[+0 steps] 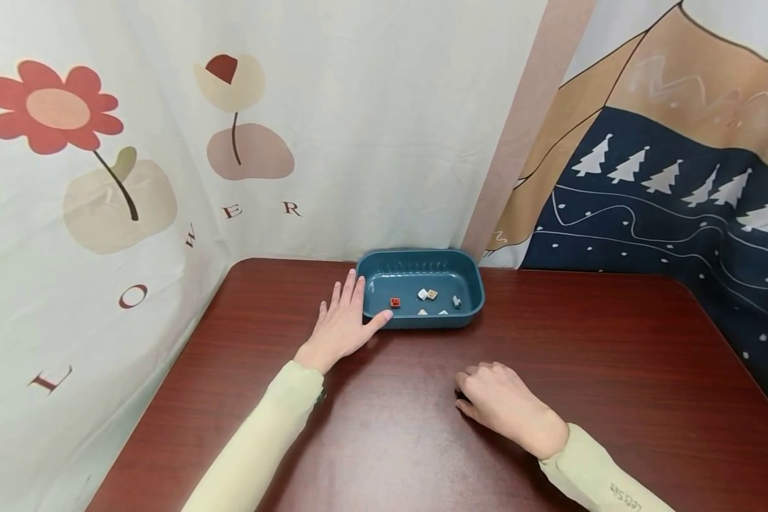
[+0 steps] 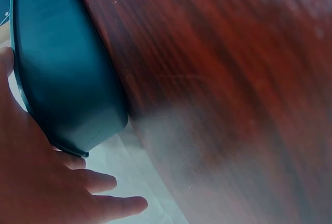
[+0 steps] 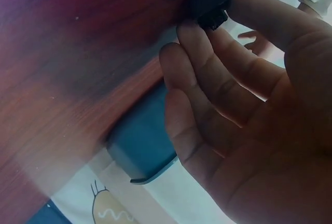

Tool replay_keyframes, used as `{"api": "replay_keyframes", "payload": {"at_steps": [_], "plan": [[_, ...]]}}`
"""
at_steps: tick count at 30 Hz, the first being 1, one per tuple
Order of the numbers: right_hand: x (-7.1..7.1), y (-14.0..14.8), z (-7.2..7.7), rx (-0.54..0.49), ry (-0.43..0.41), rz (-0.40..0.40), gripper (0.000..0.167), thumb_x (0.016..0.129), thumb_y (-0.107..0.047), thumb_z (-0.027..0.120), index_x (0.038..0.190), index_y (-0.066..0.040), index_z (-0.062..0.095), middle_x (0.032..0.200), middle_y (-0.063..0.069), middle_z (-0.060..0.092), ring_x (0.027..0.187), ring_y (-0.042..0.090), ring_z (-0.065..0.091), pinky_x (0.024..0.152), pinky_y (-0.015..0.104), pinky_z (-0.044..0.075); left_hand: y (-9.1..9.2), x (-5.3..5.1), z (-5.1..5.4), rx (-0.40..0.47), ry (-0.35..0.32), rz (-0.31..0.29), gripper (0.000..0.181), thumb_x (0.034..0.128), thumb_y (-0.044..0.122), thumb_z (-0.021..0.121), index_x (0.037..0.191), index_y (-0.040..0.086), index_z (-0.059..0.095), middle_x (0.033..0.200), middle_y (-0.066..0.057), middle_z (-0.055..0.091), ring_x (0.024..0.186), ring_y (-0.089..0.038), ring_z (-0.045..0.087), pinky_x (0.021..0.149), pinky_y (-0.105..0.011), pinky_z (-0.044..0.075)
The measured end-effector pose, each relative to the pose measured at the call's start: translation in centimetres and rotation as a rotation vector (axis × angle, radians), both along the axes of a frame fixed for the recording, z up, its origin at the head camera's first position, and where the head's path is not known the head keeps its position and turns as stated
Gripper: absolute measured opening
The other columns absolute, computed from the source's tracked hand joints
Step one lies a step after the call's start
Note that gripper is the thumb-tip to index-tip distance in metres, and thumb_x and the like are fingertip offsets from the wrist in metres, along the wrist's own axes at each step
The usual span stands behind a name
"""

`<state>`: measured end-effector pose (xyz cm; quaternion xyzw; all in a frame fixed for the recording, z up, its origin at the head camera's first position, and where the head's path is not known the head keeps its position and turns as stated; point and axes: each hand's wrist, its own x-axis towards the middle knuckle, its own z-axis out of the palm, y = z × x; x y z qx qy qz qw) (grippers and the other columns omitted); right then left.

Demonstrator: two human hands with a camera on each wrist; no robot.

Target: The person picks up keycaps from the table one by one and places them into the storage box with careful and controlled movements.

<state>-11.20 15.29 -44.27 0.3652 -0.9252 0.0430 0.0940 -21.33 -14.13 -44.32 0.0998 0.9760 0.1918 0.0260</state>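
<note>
A blue plastic basin (image 1: 416,322) stands toward the back of the table. My left hand (image 1: 340,323) lies along its left end with fingers straight, the thumb over the front left corner of the rim. Inside the basin are a small red block (image 1: 395,303), a white piece (image 1: 422,294), a tan piece (image 1: 432,294) and a grey piece (image 1: 456,302). In front of the basin, my right hand (image 1: 505,402) is held near the tabletop. The right wrist view shows it pinching a small black block (image 3: 206,1) between thumb and fingertips; the head view hides that block.
The dark red wooden table (image 1: 614,355) reaches the curtains behind it. A white curtain (image 1: 371,128) with printed flowers hangs at the back and left. A navy and tan patterned curtain (image 1: 646,235) hangs at the right.
</note>
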Motion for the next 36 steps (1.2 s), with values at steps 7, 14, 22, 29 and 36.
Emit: {"api": "replay_keyframes", "payload": {"at_steps": [7, 14, 22, 29, 36], "plan": [[-0.4, 0.0, 0.0, -0.038, 0.019, -0.012, 0.020, 0.077, -0.018, 0.090, 0.083, -0.014, 0.072, 0.077, -0.002, 0.064, 0.069, 0.021, 0.062, 0.061, 0.036, 0.052, 0.0, 0.0, -0.1, 0.003, -0.005, 0.000, 0.104, 0.0965, 0.077, 0.041, 0.167, 0.008, 0.010, 0.175, -0.007, -0.004, 0.157, -0.042, 0.008, 0.119, -0.069, 0.017], [-1.0, 0.1, 0.7, -0.106, 0.073, -0.028, 0.021, 0.078, -0.017, 0.091, 0.084, -0.014, 0.071, 0.078, -0.002, 0.061, 0.069, 0.018, 0.057, 0.063, 0.033, 0.052, -0.1, -0.1, -0.2, 0.009, 0.001, 0.004, 0.105, 0.0960, 0.078, 0.041, 0.167, 0.008, 0.009, 0.175, -0.007, -0.003, 0.158, -0.042, 0.009, 0.119, -0.069, 0.018], [-2.4, 0.7, 2.2, -0.235, 0.063, -0.099, 0.018, 0.084, -0.016, 0.087, 0.099, -0.013, 0.077, 0.090, -0.001, 0.068, 0.077, 0.018, 0.062, 0.066, 0.035, 0.054, -0.1, -0.1, -0.1, 0.009, -0.001, 0.001, 0.106, 0.0954, 0.080, 0.039, 0.167, 0.008, 0.007, 0.175, -0.006, -0.005, 0.157, -0.042, 0.010, 0.119, -0.069, 0.018], [-3.7, 1.0, 3.5, -0.348, 0.045, -0.168, 0.022, 0.087, -0.016, 0.085, 0.107, -0.009, 0.078, 0.098, 0.004, 0.073, 0.083, 0.020, 0.064, 0.068, 0.038, 0.056, 0.0, 0.0, -0.1, 0.016, -0.002, 0.001, 0.106, 0.0958, 0.079, 0.041, 0.167, 0.008, 0.006, 0.175, -0.006, -0.005, 0.157, -0.042, 0.010, 0.119, -0.069, 0.018], [-4.9, 1.0, 3.9, -0.414, 0.065, -0.197, 0.024, 0.090, -0.016, 0.083, 0.111, -0.007, 0.078, 0.101, 0.006, 0.073, 0.087, 0.022, 0.064, 0.069, 0.039, 0.055, 0.1, 0.0, -0.1, 0.014, -0.009, 0.006, 0.108, 0.0950, 0.080, 0.040, 0.167, 0.008, 0.005, 0.174, -0.004, -0.007, 0.158, -0.041, 0.009, 0.119, -0.068, 0.017]]}}
